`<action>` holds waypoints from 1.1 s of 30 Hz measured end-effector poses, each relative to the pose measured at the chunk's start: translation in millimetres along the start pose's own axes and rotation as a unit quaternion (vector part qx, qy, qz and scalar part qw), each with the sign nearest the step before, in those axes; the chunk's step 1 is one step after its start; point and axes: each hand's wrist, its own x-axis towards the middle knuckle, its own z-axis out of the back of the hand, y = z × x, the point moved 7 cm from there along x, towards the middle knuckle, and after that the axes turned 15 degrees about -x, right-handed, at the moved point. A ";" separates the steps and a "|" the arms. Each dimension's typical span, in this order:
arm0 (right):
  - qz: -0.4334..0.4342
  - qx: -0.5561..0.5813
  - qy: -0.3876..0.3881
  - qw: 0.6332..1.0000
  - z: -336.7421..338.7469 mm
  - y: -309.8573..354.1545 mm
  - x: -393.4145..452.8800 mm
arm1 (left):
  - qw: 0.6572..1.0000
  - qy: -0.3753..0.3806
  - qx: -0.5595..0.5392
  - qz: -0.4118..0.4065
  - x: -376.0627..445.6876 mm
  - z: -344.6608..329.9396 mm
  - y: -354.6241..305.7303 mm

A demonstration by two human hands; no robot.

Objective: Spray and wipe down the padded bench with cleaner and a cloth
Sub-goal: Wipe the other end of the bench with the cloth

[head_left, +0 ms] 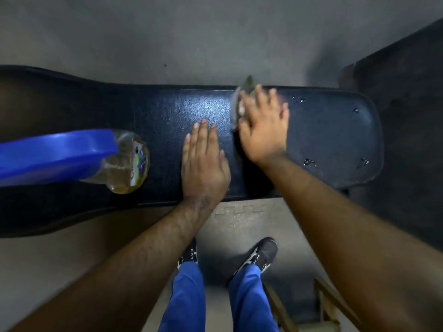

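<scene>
The right hand was motion-blurred and covered most of the cloth. The spray bottle's blue head ran off the left edge, as did the bench.

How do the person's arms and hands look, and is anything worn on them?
Both forearms are bare up to the frame edge: no sleeves show. The left hand and the right hand wear no gloves, and no rings, watch or bracelets can be seen. The right hand is somewhat motion-blurred, so small details there cannot be told.
</scene>
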 end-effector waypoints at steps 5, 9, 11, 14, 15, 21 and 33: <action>0.149 -0.028 0.002 0.988 -2.1 -20.5 -15.3 | 0.999 -0.015 0.051 -0.006 3.5 -10.9 2.2; -0.048 -0.020 0.039 0.998 0.3 -16.6 8.9 | 0.996 -0.013 0.083 -0.006 4.5 -12.8 -0.6; 0.115 -0.038 0.033 0.992 -1.7 1.8 -28.7 | 0.996 -0.003 0.093 -0.008 5.3 -13.2 -1.6; 0.173 -0.063 0.025 0.983 -4.1 -41.4 -34.2 | 0.995 0.002 0.098 -0.005 3.5 -14.6 -2.2; 0.093 -0.068 0.021 0.993 -4.7 -58.9 -18.6 | 0.995 0.000 0.101 -0.007 3.9 -15.9 -1.8; 0.158 -0.031 0.008 0.987 -10.8 -12.7 -58.2 | 0.993 0.007 0.116 -0.004 4.6 -16.9 -3.7; 0.145 -0.065 -0.039 0.987 -17.0 -60.1 -95.5 | 0.997 -0.007 0.072 -0.013 -0.1 -16.1 -8.4</action>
